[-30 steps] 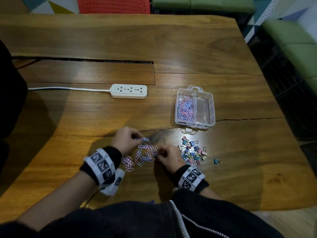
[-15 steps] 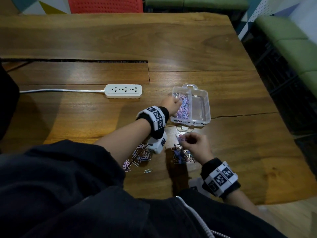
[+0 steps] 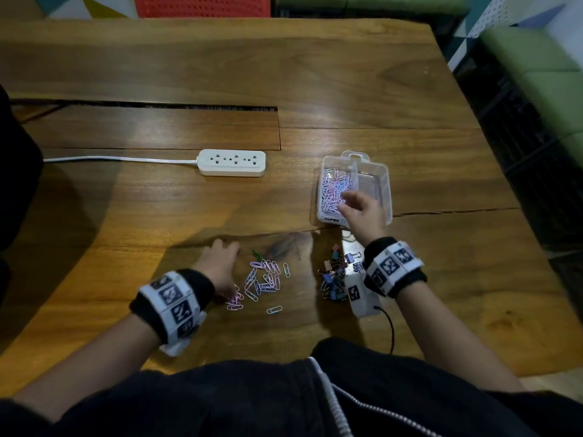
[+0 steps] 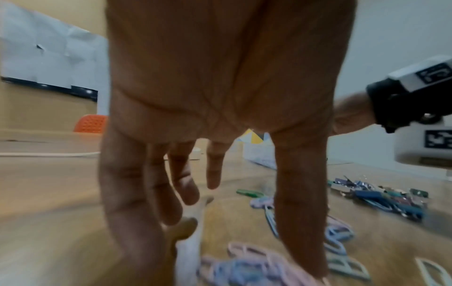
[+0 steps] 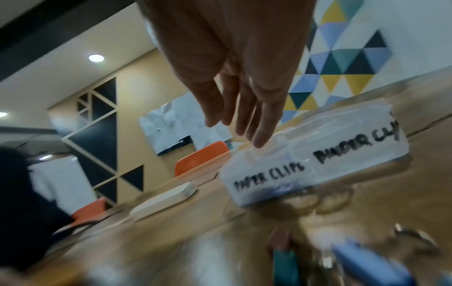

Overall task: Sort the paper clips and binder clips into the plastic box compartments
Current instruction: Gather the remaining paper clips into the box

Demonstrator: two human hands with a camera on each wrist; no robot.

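A clear plastic box (image 3: pixel 386 184) stands right of centre, labelled "PAPER CLIPS" and "BINDER CLIPS" on its near wall (image 5: pixel 318 154). Pastel paper clips (image 3: pixel 334 190) fill its left compartment; the right compartment (image 3: pixel 372 187) looks bare. My right hand (image 3: pixel 356 206) hovers over the box's near edge above the paper clips, fingers (image 5: pixel 261 125) straight and holding nothing. Loose paper clips (image 3: pixel 265 280) lie near the table's front. My left hand (image 3: pixel 228 269) is at their left edge, fingers (image 4: pixel 132 193) spread downward and its thumb (image 4: pixel 300 212) over the clips (image 4: pixel 244 267). A pile of binder clips (image 3: pixel 334 275) lies beneath my right wrist.
A white power strip (image 3: pixel 232 162) with its cable (image 3: pixel 120 159) lies left of the box. A long slot (image 3: pixel 142 105) cuts the tabletop behind it. A crack (image 3: pixel 457 212) runs right from the box. An orange chair (image 3: pixel 202 6) and green seats (image 3: pixel 536 58) stand beyond the table's edges.
My left hand has come back from the box to the loose paper clips. My right hand has left the binder clip pile, moved up over the box and opened.
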